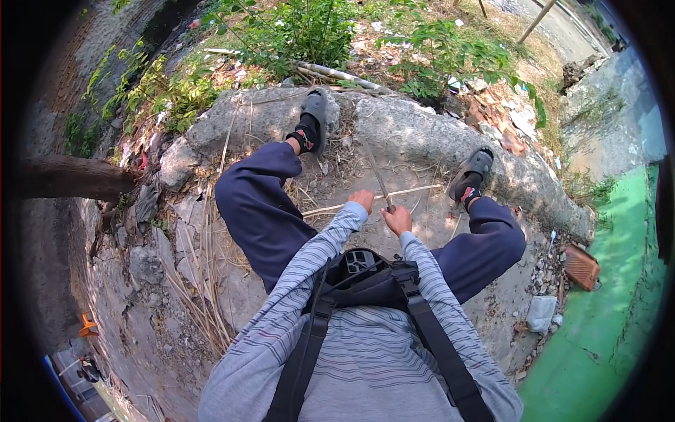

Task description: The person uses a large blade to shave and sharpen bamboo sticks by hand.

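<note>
My right hand [399, 220] is closed around the dark handle of a long-bladed knife [380, 180]. Its narrow grey blade points away from me, between my feet. Just left of it, my left hand [362, 200] is closed on a thin, pale bamboo strip [415, 190]. The strip runs sideways, out past both sides of that hand, and crosses close to the knife near its handle. How the fingers of the left hand wrap the strip is partly hidden by the back of the hand.
Long pale strips [209, 274] lie on the ground to my left. Ahead runs a rough concrete ledge [422, 133], with my sandalled feet on it and plants [309, 35] beyond. A tree trunk [77, 178] juts in from the left. A brown tray-like piece [582, 267] lies by green paving [598, 352].
</note>
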`<state>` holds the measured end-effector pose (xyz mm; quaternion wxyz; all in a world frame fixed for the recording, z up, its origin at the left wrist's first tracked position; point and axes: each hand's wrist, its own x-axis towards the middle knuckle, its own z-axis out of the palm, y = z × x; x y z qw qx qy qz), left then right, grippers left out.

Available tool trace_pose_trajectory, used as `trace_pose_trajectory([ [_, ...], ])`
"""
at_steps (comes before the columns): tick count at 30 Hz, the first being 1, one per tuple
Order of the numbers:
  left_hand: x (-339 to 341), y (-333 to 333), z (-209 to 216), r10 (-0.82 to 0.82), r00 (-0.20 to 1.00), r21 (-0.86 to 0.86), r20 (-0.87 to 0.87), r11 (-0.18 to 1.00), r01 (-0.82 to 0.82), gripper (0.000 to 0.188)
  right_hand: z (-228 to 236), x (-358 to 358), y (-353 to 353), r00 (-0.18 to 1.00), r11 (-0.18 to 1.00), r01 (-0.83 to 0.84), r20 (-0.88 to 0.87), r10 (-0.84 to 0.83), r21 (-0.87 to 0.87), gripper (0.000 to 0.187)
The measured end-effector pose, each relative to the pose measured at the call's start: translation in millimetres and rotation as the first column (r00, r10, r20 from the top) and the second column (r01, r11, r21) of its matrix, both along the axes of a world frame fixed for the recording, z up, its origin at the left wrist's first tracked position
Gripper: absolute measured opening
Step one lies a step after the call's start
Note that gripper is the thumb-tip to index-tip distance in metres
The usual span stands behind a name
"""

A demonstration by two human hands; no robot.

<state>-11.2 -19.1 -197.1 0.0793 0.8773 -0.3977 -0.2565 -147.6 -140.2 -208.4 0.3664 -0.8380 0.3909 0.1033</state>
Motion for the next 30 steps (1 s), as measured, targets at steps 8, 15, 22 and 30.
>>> trace_pose_trajectory([
  [8,-1,-37,13,0.165,0.986,-0.098,0.015,0.982,-0.162,0.022,34,0,-14,0.971,0.974,0.219,0.111,-0.212,-0.055,0.039],
  [15,55,-103,69,0.138,0.990,-0.304,0.043,0.945,-0.119,0.019,103,20,-36,0.915,0.957,0.281,0.323,-0.242,-0.077,0.040],
  [22,55,-107,155,0.004,0.979,-0.075,0.204,0.997,0.012,0.021,88,14,-57,0.846,0.924,0.382,0.398,-0.355,0.012,0.040],
  [30,40,-44,160,0.023,0.923,0.036,0.383,0.999,-0.040,0.019,60,15,-27,0.843,0.942,0.244,0.429,-0.323,0.230,0.044],
])
